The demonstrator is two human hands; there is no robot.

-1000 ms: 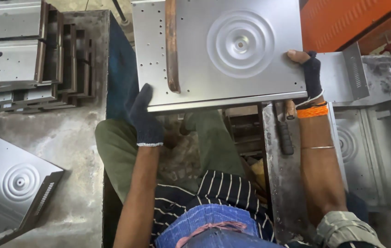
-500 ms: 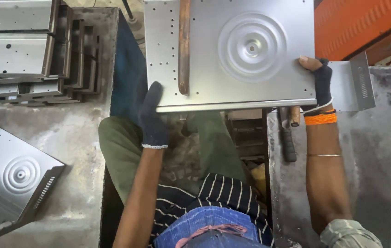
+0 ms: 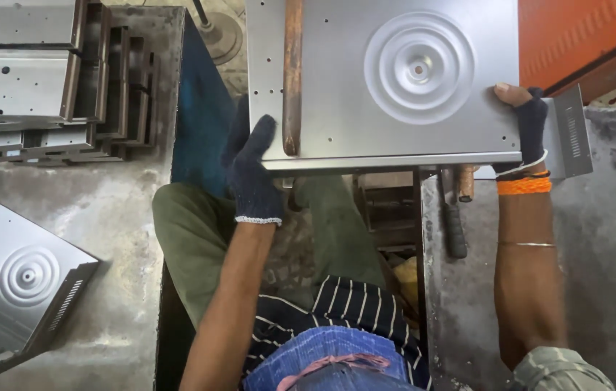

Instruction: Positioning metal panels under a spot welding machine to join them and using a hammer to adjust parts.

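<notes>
A grey sheet-metal panel point(image 3: 366, 108) with a pressed ring pattern lies flat in front of me. My left hand point(image 3: 251, 170), in a dark knit glove, grips its near left edge. My right hand point(image 3: 526, 123), in a dark fingerless glove above an orange wristband, grips the panel's right end, thumb on top. A rusty brown bar point(image 3: 292, 72) lies lengthwise on the panel's left part.
Several bent metal panels are stacked on the table at upper left point(image 3: 26, 80). Another ringed panel point(image 3: 18, 282) lies at lower left. An orange machine body point(image 3: 583, 36) stands upper right. Hand tools point(image 3: 455, 217) lie under the panel's near edge.
The panel and both hands have shifted to the right and slightly away in view. Both hands kept their grip on it.
</notes>
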